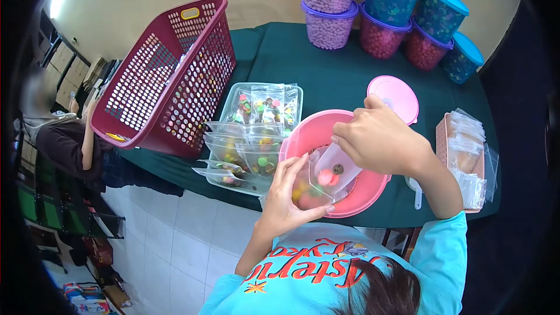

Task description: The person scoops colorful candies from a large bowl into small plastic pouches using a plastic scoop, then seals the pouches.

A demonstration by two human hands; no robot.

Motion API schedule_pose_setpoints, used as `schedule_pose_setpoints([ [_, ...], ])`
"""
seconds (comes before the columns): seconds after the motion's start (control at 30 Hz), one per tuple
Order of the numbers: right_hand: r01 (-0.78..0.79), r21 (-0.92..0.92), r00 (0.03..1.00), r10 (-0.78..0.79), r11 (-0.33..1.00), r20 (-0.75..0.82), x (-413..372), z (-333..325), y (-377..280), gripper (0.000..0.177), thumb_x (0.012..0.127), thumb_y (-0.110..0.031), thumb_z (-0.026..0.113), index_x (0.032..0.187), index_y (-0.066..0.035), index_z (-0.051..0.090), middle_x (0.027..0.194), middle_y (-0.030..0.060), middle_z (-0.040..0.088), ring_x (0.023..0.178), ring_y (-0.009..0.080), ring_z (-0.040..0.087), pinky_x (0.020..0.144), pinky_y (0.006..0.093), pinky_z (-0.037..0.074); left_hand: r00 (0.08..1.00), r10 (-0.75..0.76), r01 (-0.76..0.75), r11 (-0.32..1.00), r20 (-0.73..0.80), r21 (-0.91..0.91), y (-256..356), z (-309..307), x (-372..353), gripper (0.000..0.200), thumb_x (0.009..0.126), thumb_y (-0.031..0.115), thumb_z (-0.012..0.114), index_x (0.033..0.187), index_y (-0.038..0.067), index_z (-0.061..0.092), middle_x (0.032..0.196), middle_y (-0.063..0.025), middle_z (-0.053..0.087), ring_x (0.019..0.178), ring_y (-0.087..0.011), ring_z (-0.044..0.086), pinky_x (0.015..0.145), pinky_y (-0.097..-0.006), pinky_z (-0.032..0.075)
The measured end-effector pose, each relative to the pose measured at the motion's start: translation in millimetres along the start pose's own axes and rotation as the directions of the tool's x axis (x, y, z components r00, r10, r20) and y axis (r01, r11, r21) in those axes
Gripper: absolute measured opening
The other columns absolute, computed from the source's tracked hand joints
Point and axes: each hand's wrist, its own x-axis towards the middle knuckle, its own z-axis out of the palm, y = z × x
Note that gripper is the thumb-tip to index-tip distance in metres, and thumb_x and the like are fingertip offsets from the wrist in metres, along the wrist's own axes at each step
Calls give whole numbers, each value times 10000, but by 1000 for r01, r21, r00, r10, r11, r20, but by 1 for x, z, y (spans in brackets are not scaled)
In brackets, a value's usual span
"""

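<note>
- The only writing I can find is the red lettering across the light blue shirt (326, 268) at the bottom edge. It sits upside down to me and I cannot read it with confidence. The 6 tubs (385, 0) at the back of the table (326, 76) show no label I can make out.
- The small clear bag (306, 189) sits over the near rim of the pink bowl (309, 131). It is pinched in the left hand (283, 198), with the thumb along its underside and the fingers curled over its far edge.
- The clear scoop (339, 166) is gripped in the right hand (379, 140), fingers folded closed round its handle. Its mouth is tilted down, right at the bag's opening.
- A few candies (330, 177), pink, red and 1 dark, lie in the scoop's lower end, just beside the left fingertips.
- The left forearm rises from the lower left with the wrist bent inward. The right forearm comes in from the lower right, its wrist arched over the bowl.
- A pink lid (396, 96) lies just behind the right hand.
- Filled bags (256, 111) are heaped in a clear tray (231, 98) left of the bowl, beside a tipped maroon basket (169, 70).
- Another person's arm (87, 134) rests at the table's far left edge.
</note>
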Motion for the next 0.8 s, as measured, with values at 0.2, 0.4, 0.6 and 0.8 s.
schedule_pose_setpoints([
  [0.2,-83,237,996,84,968,4,-8,-8,22,243,827,-195,442,774,-23,606,559,119,535,570,261,494,683,343,335,998,-10,7,999,-57,-51,-1,1,-1,895,441,264,811,1204,19,411,1120,-141,410,1021,-255,445,852,-360,369],
  [0.4,-123,137,979,143,983,-148,-18,0,14,232,830,-198,443,722,-63,598,590,101,571,584,233,533,675,328,324,1000,-5,5,1000,-27,0,2,3,1,852,531,302,778,1226,21,373,1128,-144,400,1051,-282,436,858,-381,381],
  [0.6,-116,18,979,117,993,-166,-26,-16,4,160,788,-180,513,718,-65,599,568,81,545,597,228,510,720,346,342,999,37,-37,998,-18,43,3,10,1,884,468,252,807,1214,17,393,1133,-150,408,1067,-279,432,876,-367,368],
  [0.8,-118,106,973,136,987,-187,-29,-14,-2,147,773,-166,519,695,-64,593,580,88,555,602,227,510,731,352,341,1000,26,-27,999,14,37,2,10,2,881,474,239,801,1221,22,388,1126,-147,416,1063,-269,434,872,-359,369],
])
